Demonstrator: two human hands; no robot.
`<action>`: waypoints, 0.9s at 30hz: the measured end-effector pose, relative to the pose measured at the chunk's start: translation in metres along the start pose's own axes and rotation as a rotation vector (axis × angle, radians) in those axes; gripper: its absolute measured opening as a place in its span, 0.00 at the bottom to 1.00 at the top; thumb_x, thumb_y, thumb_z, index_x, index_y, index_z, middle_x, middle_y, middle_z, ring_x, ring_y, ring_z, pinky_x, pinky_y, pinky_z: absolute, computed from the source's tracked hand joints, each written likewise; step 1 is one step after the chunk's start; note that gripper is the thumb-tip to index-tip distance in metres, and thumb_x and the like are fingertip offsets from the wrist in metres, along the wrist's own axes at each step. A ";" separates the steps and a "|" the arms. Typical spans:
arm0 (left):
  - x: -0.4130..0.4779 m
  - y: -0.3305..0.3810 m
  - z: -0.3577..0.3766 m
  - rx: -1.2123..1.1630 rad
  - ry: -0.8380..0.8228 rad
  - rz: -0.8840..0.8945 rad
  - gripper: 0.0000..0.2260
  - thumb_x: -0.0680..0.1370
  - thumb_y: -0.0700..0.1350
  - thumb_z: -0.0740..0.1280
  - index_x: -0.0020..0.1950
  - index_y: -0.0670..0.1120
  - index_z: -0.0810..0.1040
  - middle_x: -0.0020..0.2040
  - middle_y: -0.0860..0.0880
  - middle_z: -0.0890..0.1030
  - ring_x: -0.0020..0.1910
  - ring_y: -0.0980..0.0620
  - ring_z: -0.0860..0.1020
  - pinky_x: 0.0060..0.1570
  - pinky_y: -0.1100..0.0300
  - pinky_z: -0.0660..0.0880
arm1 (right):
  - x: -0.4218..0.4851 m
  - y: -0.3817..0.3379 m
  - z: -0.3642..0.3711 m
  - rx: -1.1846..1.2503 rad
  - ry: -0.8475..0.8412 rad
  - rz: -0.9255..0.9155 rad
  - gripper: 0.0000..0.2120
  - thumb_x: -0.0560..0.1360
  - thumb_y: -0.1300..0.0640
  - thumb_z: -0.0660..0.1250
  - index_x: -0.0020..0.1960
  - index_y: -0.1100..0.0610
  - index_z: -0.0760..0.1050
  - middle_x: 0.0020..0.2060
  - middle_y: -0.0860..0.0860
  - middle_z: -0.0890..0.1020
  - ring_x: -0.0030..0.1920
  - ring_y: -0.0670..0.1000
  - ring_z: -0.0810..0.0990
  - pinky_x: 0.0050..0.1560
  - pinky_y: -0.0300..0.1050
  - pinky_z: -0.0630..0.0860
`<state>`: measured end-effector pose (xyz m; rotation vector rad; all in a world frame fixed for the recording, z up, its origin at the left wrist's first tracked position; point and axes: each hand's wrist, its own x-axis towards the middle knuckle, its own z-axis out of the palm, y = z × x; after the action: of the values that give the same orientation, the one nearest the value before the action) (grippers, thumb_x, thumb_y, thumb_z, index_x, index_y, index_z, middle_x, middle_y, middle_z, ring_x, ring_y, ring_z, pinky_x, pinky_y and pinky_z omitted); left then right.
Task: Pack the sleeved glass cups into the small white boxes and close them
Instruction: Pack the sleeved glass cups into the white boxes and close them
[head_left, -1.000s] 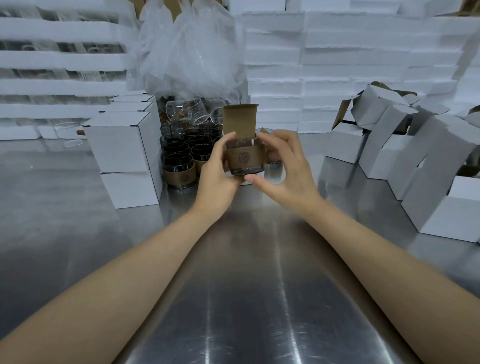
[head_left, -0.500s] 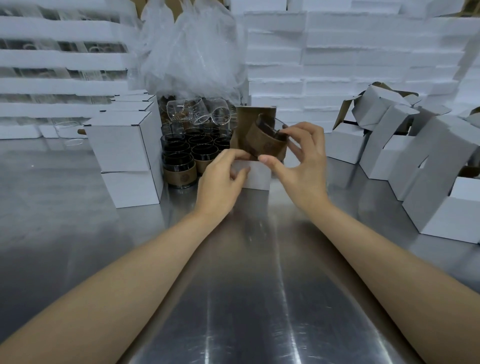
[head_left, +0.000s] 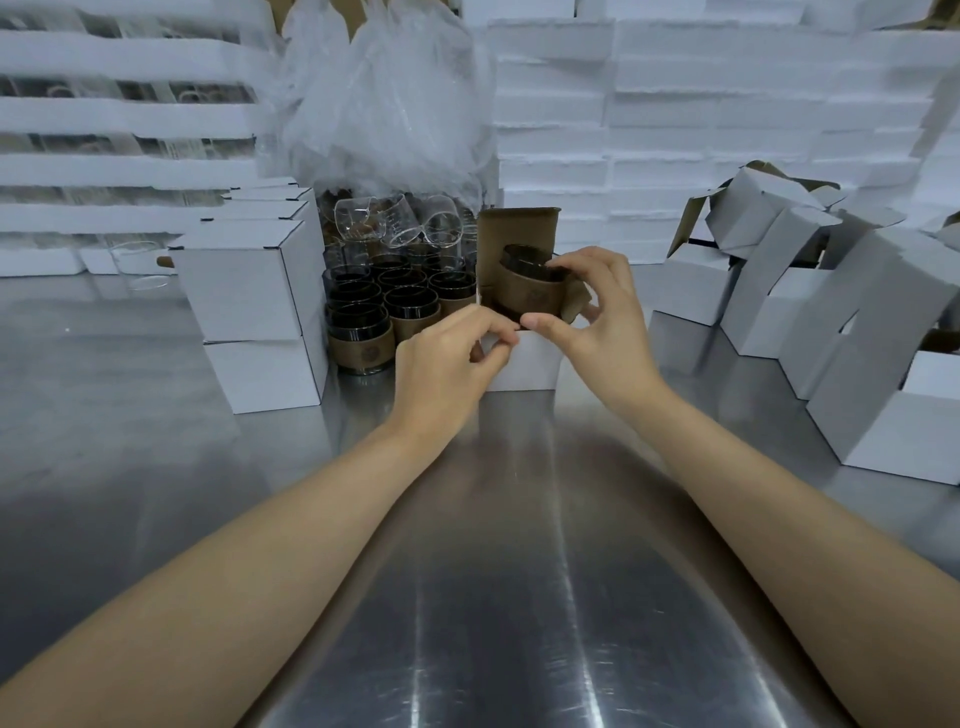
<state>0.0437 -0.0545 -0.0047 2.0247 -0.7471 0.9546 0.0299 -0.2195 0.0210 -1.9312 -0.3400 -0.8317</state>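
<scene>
Partly obscured: cup (head_left: 530, 291) (by right hand (head_left: 597, 317))

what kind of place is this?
Most likely a packing station in a small factory or warehouse: a steel worktable, a batch of sleeved glass cups, a heap of open white boxes, and stacked white foam trays behind.

Shiny metal, matt card, clear glass.
Brushed steel worktop (head_left: 493, 597) gleams; boxes (head_left: 249, 291) matt white cardboard; cups (head_left: 530, 286) glass, brown paper sleeves.
</scene>
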 end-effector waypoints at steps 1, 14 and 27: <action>0.000 0.001 0.000 0.004 0.002 -0.001 0.05 0.74 0.40 0.72 0.44 0.51 0.82 0.45 0.58 0.83 0.36 0.56 0.78 0.37 0.55 0.77 | 0.000 0.002 -0.001 0.014 -0.013 0.007 0.17 0.69 0.60 0.76 0.56 0.55 0.77 0.58 0.51 0.70 0.60 0.48 0.73 0.64 0.49 0.72; 0.005 0.004 0.001 -0.189 0.128 -0.042 0.05 0.76 0.40 0.70 0.51 0.46 0.77 0.53 0.54 0.74 0.33 0.58 0.74 0.35 0.62 0.72 | -0.004 0.009 0.004 -0.002 -0.045 0.001 0.07 0.79 0.63 0.64 0.55 0.61 0.79 0.59 0.55 0.74 0.56 0.40 0.74 0.59 0.36 0.72; 0.008 -0.005 0.005 -0.188 -0.156 -0.296 0.10 0.82 0.40 0.59 0.50 0.41 0.80 0.70 0.48 0.67 0.68 0.51 0.65 0.66 0.63 0.59 | -0.001 0.010 0.011 0.302 -0.066 0.382 0.05 0.77 0.59 0.68 0.46 0.51 0.79 0.49 0.43 0.80 0.47 0.37 0.78 0.52 0.34 0.72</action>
<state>0.0537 -0.0573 -0.0026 1.9884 -0.5734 0.5421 0.0389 -0.2152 0.0099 -1.6692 -0.1192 -0.4387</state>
